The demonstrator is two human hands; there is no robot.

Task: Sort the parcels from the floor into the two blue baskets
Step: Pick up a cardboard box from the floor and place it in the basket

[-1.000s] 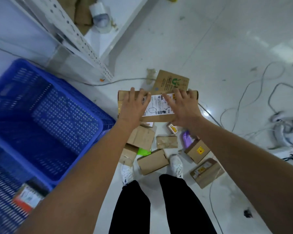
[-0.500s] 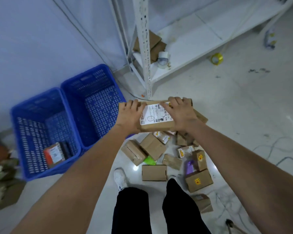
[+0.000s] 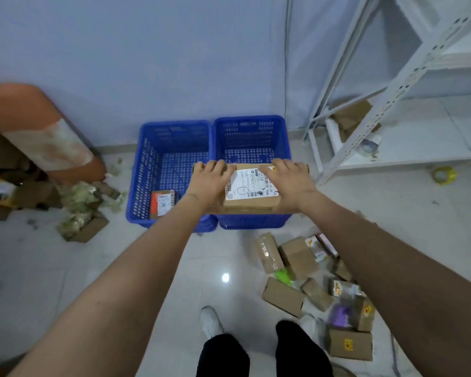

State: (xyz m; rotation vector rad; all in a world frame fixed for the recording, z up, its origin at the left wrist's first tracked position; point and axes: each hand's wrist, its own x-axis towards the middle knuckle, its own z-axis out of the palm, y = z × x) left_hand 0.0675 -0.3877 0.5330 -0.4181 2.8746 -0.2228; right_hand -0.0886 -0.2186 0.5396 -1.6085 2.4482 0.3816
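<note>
- While the cardboard parcel [image 3: 249, 198] hangs over the near rim of the right blue basket [image 3: 249, 131], I judge the step in hand to be the drop-off; the carry looks all but done.
- I see the left hand [image 3: 208, 183] on the parcel's left end and the right hand [image 3: 290, 183] on its right end; fingers of both lie over the top face and curl at the far edge; the thumbs are hidden, so I take this as a two-handed grip rather than a flat press.
- The white label [image 3: 252, 185] faces up between the hands.
- Next, I reckon the parcel needs to go a little farther over the right basket, then be lowered and let go; the near wall is the thing to clear.
- The left blue basket [image 3: 147, 170] touches the right one and holds a small orange-labelled parcel [image 3: 162, 204] at its near side.
- More parcels [image 3: 310, 284] lie on the floor [image 3: 120, 268] near right, beside my feet; much sorting remains.
</note>
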